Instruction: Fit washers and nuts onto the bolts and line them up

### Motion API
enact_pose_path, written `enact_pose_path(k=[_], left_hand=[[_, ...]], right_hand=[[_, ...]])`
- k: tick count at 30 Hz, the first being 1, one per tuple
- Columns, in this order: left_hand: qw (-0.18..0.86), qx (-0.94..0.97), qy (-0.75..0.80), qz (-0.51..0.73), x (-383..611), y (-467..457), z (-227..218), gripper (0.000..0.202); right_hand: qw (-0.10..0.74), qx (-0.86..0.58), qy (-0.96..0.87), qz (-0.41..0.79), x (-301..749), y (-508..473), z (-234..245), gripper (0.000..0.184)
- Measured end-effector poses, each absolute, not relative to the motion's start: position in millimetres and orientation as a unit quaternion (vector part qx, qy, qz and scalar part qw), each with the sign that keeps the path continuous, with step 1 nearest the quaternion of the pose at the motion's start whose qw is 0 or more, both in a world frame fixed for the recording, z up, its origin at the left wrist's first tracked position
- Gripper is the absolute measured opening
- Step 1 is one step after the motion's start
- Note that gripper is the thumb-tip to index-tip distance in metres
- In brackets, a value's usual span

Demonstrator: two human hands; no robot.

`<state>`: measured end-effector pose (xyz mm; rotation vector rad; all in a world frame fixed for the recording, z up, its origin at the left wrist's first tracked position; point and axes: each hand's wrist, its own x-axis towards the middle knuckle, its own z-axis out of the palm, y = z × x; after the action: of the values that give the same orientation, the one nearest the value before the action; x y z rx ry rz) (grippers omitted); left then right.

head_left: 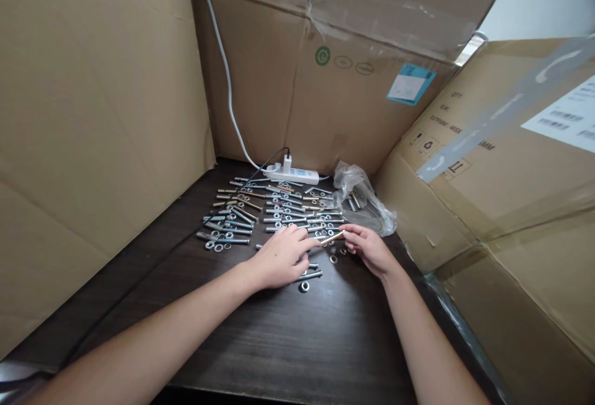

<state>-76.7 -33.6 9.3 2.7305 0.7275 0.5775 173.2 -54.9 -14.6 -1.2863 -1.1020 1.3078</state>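
My right hand (369,249) pinches one end of a brass-coloured metal rod (333,237), probably a bolt or its sleeve. The other end reaches the index fingertip of my left hand (283,257). That hand lies palm down over the hardware, thumb and index finger apart, its other fingers bent and partly hidden. Silver bolts (310,275) stick out from beneath it. A thick washer or nut (304,286) lies just in front, and a flat washer (333,259) is below the rod. Beyond my hands, several silver and brass-coloured bolts (283,211) lie in rough rows with washers among them.
A white power strip (297,174) with a plug and cables sits behind the bolts. To its right, a clear plastic bag (356,188) holds some metal parts. Cardboard boxes (288,95) wall the dark table (279,349) on three sides. A black cable (153,263) crosses the left side.
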Motion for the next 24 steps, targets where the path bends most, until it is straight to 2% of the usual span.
enact_pose_path(k=[6,16,24], left_hand=[[0.133,0.935,0.248,0.214,-77,-33,9,0.050],[0.134,0.932,0.255,0.219,-76,-33,9,0.057],[0.143,0.922,0.274,0.235,-76,-32,10,0.060]], right_hand=[[0.508,-0.519,-0.432,0.535,172,-55,-11,0.038],[0.480,-0.549,-0.463,0.505,167,-52,-16,0.043],[0.471,-0.531,-0.450,0.542,159,-56,-9,0.040]])
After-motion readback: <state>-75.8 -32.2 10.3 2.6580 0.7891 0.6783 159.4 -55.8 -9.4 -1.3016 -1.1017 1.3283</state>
